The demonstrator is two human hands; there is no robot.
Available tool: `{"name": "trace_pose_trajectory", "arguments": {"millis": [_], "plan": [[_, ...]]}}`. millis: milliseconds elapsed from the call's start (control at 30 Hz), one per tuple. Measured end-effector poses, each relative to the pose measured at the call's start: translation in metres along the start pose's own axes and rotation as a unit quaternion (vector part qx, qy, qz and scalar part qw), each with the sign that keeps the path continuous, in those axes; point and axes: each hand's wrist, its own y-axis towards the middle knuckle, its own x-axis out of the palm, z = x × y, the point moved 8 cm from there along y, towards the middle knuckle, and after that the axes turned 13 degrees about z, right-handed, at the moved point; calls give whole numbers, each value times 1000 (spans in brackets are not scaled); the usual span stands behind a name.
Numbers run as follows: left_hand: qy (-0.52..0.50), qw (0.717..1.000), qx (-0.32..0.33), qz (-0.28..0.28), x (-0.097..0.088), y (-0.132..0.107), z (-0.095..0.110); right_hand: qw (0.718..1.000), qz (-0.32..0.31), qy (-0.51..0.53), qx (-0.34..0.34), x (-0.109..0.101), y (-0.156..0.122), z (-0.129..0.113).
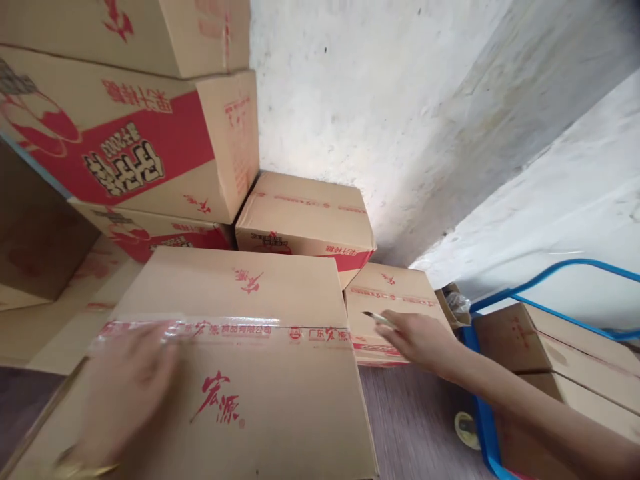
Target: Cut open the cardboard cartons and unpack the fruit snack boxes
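Note:
My left hand (123, 390) lies on top of a large sealed cardboard box (280, 400) with red printed characters and a taped seam. The hand is smeared by motion, so its fingers are unclear. My right hand (417, 339) reaches forward over a smaller taped box (395, 290) to the right. It pinches a thin pen-like object (379, 319) that points left.
Several printed cardboard boxes are stacked at the left (125, 140) and back (305, 213) against a white wall (400, 100). A blue-framed cart (550, 280) at the right carries more boxes (560, 353). A tape roll (466, 430) lies on the grey floor.

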Motion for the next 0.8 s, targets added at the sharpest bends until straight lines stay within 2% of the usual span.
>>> {"name": "trace_pose_trajectory", "arguments": {"millis": [67, 133, 167, 233, 333, 433, 633, 800], "plan": [[-57, 995, 56, -57, 33, 7, 54, 996, 18, 80, -43, -2, 19, -47], [-77, 985, 115, -106, 63, 8, 107, 992, 15, 113, -57, -1, 44, -87], [-78, 979, 134, -129, 75, 7, 129, 991, 2, 116, -59, 1, 57, -101], [-67, 974, 147, -158, 91, 2, 157, 991, -39, 101, -75, 5, 78, -119], [-35, 978, 137, -155, 94, -2, 170, 987, -86, 81, -110, 8, 92, -125], [-13, 981, 143, -134, 90, -4, 171, 987, -88, 84, -107, 9, 94, -121], [-25, 976, 189, -102, 89, -8, 179, 989, -55, 101, -94, 15, 92, -117], [-61, 977, 148, -139, 77, -12, 182, 986, -32, 117, -118, 19, 85, -121]]}}
